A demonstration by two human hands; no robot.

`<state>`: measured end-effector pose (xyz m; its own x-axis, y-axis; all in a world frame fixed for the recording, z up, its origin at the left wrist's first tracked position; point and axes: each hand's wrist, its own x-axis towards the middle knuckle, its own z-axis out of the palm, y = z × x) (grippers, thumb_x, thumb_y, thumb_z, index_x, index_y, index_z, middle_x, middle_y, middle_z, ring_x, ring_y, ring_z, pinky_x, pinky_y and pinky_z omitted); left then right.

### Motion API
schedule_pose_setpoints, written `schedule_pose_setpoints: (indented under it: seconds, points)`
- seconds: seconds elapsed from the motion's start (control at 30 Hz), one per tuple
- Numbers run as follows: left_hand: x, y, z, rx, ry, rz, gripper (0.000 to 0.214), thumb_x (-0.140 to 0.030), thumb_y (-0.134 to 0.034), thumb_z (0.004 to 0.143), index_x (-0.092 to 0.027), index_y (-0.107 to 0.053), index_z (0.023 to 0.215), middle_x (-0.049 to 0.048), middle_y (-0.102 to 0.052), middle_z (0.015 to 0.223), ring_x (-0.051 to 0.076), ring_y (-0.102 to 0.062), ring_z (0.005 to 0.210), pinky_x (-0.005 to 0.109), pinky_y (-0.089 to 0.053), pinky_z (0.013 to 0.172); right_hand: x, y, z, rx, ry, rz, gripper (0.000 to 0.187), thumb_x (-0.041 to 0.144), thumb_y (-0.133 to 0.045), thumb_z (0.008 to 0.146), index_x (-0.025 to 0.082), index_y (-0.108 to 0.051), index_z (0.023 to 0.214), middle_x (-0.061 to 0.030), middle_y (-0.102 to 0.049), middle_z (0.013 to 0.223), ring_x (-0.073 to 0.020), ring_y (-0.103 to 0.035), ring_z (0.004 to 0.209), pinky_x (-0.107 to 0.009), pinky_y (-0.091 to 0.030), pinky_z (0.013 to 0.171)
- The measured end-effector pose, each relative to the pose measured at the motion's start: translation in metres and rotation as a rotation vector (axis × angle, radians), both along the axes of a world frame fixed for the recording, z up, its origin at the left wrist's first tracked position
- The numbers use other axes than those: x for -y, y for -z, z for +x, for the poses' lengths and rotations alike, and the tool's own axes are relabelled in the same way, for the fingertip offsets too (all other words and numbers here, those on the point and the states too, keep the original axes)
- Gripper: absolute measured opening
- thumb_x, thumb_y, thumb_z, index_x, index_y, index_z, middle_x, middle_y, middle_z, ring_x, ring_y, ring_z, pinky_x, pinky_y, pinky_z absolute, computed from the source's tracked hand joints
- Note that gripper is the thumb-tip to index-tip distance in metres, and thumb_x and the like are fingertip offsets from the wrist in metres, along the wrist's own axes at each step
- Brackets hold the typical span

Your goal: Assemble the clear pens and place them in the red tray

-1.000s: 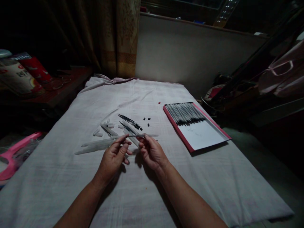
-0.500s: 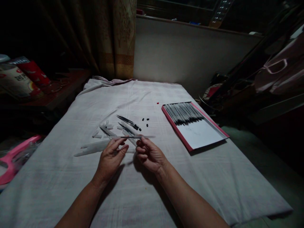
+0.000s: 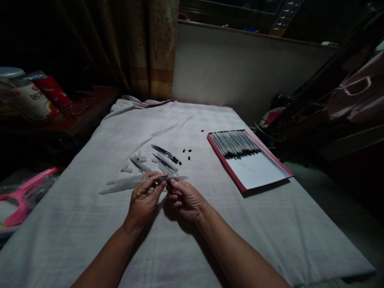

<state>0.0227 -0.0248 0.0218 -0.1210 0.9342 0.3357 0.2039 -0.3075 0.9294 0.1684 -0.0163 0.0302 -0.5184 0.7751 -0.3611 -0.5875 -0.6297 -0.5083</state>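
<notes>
My left hand (image 3: 146, 198) pinches a thin pen refill (image 3: 161, 179) between thumb and fingers. In the fingertips of my right hand (image 3: 185, 199) is a translucent pen barrel (image 3: 181, 178), in line with the refill and meeting it; how far one sits inside the other is hidden by the fingers. Just beyond the hands lie loose clear barrels (image 3: 123, 185), short clear caps (image 3: 127, 170) and dark refills (image 3: 139, 164). Several black-ended pens (image 3: 163, 152) lie behind them, with small black plugs (image 3: 189, 158) to their right.
On the right of the cloth-covered table (image 3: 228, 240) sits a red-edged shallow box (image 3: 258, 172) with a row of pens (image 3: 235, 143). A small red plug (image 3: 202, 131) lies farther back. Jars (image 3: 39, 100) stand on a side table; a pink-handled thing (image 3: 21, 200) is at left.
My two hands have come closer together, bringing the refill and the barrel together. The view has shifted slightly left; the things on the table look unmoved.
</notes>
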Motion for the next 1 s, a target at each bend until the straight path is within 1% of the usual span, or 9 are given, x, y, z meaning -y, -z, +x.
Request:
schedule_pose_setpoints:
  seconds: [0.2, 0.33, 0.43, 0.5, 0.57, 0.7, 0.8, 0.87, 1.0]
  points:
    - [-0.009, -0.008, -0.014, 0.378, -0.131, -0.058, 0.030, -0.050, -0.069, 0.084, -0.023, -0.066, 0.094, 0.0031, -0.071, 0.098, 0.017, -0.067, 0.089, 0.029, -0.055, 0.076, 0.000, -0.003, 0.014, 0.169, -0.178, 0.119, 0.047, 0.050, -0.089, 0.058, 0.011, -0.068, 0.075, 0.0033, -0.054, 0.060, -0.0014, -0.036, 0.045, -0.013, -0.018, 0.039]
    - [-0.015, -0.010, -0.021, 0.492, -0.173, -0.071, 0.032, -0.051, -0.071, 0.081, -0.022, -0.061, 0.090, -0.0015, -0.066, 0.077, 0.014, -0.065, 0.068, 0.030, -0.056, 0.068, -0.027, 0.005, 0.037, 0.533, 0.058, 0.319, 0.038, 0.050, -0.081, 0.067, 0.014, -0.071, 0.072, 0.0027, -0.057, 0.058, -0.0047, -0.041, 0.046, -0.017, -0.027, 0.043]
    - [-0.016, -0.004, -0.022, 0.373, -0.150, -0.075, 0.037, -0.053, -0.072, 0.079, -0.021, -0.065, 0.095, -0.0032, -0.063, 0.071, 0.011, -0.059, 0.057, 0.025, -0.052, 0.057, -0.057, 0.017, 0.055, 1.043, 0.336, 0.497, 0.017, 0.034, -0.071, 0.076, 0.017, -0.073, 0.076, -0.0004, -0.067, 0.068, -0.0122, -0.055, 0.059, -0.024, -0.044, 0.058]
    - [-0.015, 0.001, -0.022, 0.248, -0.131, -0.108, 0.039, -0.053, -0.072, 0.078, -0.020, -0.068, 0.099, -0.0019, -0.066, 0.072, 0.011, -0.058, 0.055, 0.023, -0.050, 0.053, -0.073, 0.024, 0.063, 1.366, 0.410, 0.627, 0.016, 0.025, -0.064, 0.081, 0.019, -0.076, 0.089, -0.0041, -0.073, 0.087, -0.0171, -0.063, 0.077, -0.030, -0.049, 0.077]
    - [-0.013, 0.005, -0.021, 0.084, -0.121, -0.132, 0.039, -0.052, -0.071, 0.079, -0.020, -0.072, 0.101, 0.0007, -0.070, 0.076, 0.013, -0.060, 0.057, 0.025, -0.052, 0.054, -0.083, 0.027, 0.067, 1.626, 0.345, 0.755, 0.025, 0.023, -0.060, 0.086, 0.021, -0.076, 0.105, -0.0074, -0.073, 0.102, -0.0202, -0.066, 0.089, -0.033, -0.048, 0.086]
    - [-0.010, 0.009, -0.020, -0.249, -0.085, -0.039, 0.029, -0.044, -0.063, 0.085, -0.022, -0.076, 0.099, 0.0052, -0.076, 0.094, 0.021, -0.070, 0.083, 0.034, -0.057, 0.077, -0.091, 0.025, 0.065, 1.916, 0.101, 0.876, 0.030, 0.029, -0.057, 0.092, 0.027, -0.073, 0.117, -0.0093, -0.070, 0.111, -0.0223, -0.066, 0.095, -0.031, -0.047, 0.080]
    - [-0.009, 0.012, -0.020, -0.408, -0.048, 0.037, 0.029, -0.038, -0.056, 0.090, -0.023, -0.075, 0.105, 0.0054, -0.077, 0.098, 0.021, -0.071, 0.092, 0.033, -0.057, 0.082, -0.096, 0.022, 0.064, 1.953, 0.051, 0.886, 0.022, 0.029, -0.060, 0.091, 0.025, -0.075, 0.105, -0.0086, -0.070, 0.108, -0.0224, -0.066, 0.095, -0.031, -0.047, 0.079]
    - [-0.009, 0.015, -0.020, -0.481, -0.029, 0.070, 0.030, -0.037, -0.053, 0.092, -0.024, -0.074, 0.109, 0.0054, -0.076, 0.099, 0.020, -0.071, 0.092, 0.031, -0.057, 0.080, -0.095, 0.023, 0.064, 1.879, 0.126, 0.855, 0.016, 0.025, -0.062, 0.087, 0.023, -0.074, 0.097, -0.0071, -0.071, 0.101, -0.0213, -0.065, 0.091, -0.031, -0.046, 0.080]
    - [-0.007, 0.020, -0.019, -0.571, 0.014, 0.106, 0.030, -0.035, -0.052, 0.095, -0.027, -0.073, 0.115, 0.0051, -0.076, 0.101, 0.019, -0.071, 0.093, 0.030, -0.056, 0.080, -0.074, 0.029, 0.057, 1.308, 0.292, 0.665, 0.007, 0.020, -0.065, 0.074, 0.019, -0.067, 0.081, -0.0010, -0.069, 0.075, -0.0162, -0.063, 0.070, -0.028, -0.048, 0.067]
